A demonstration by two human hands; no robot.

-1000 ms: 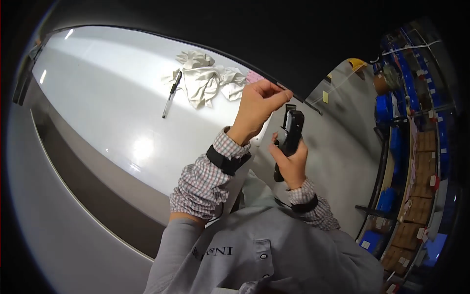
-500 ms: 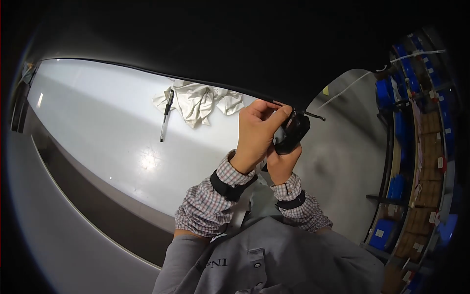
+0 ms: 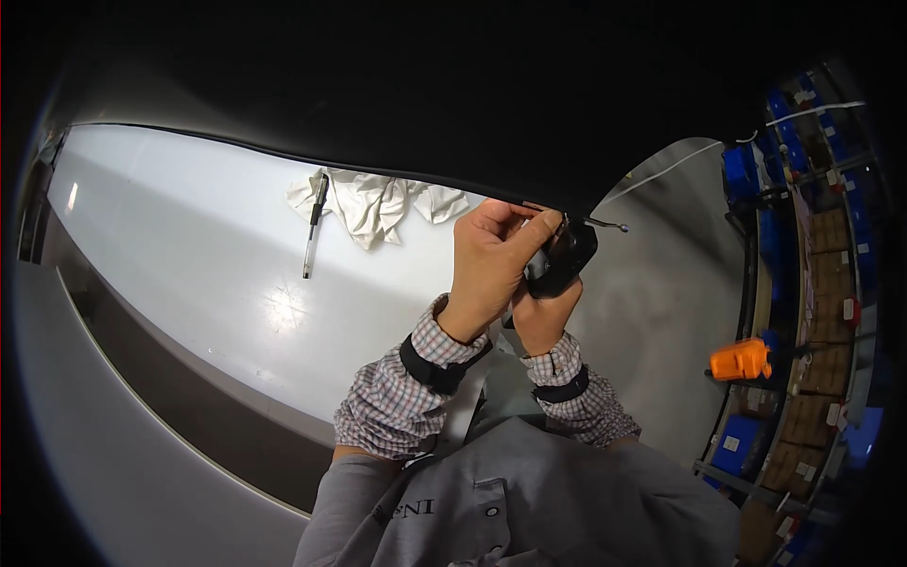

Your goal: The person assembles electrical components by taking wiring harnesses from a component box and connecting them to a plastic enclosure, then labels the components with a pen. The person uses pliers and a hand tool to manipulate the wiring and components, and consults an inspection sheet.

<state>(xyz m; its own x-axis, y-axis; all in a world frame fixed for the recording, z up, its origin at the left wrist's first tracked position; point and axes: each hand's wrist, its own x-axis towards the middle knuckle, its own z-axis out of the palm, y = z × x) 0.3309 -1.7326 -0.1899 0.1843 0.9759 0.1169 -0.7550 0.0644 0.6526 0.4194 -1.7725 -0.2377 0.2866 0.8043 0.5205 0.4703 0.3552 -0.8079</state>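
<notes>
My right hand is wrapped round the lower part of a black, glossy, rounded object, whose kind I cannot make out. Against its upper left side, my left hand is closed in a pinch, thumb and fingertips together. What sits between those fingertips is hidden. A thin dark stalk juts out to the right just above the object. Directly above both hands hangs the edge of a large black surface, which fills the upper part of the view.
On the white tabletop to the left lie a pen and a crumpled white cloth. Shelving with blue bins and cardboard boxes stands at the right. An orange object shows in front of it. A white cable crosses the upper right.
An orange object has come into view at the right by the shelves. Both hands keep their hold, with only a slight shift of the left hand; the view has tilted a little.
</notes>
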